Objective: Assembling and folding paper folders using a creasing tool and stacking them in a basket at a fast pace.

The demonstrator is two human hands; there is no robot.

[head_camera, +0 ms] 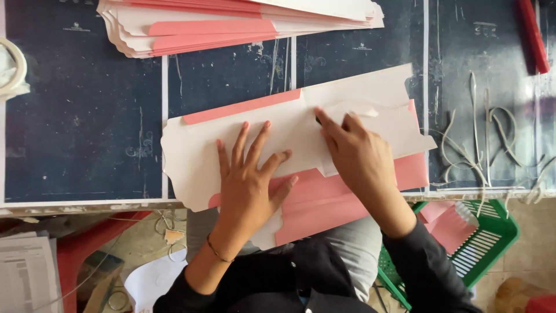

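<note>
Flat die-cut sheet of white-and-pink cardboard (243, 136) spread across the dark blue bench (81, 116), near edge overhanging the lap. Left hand (249, 185) pressed flat on it, grip spread; right hand (353, 153) fingertips pinched on a pale strip near a fold. Probably light, bendable, easily creased; best held by edges. Similar sheets (231, 23) stacked beyond.

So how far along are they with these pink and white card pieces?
Hard to say exactly. A fanned stack of cut card sheets lies at the table's far edge; whether finished or waiting, I can't tell. In hand: the left hand presses one card piece flat while the right hand works at a pale strip on it. Peeled strips lie to the right.
</note>
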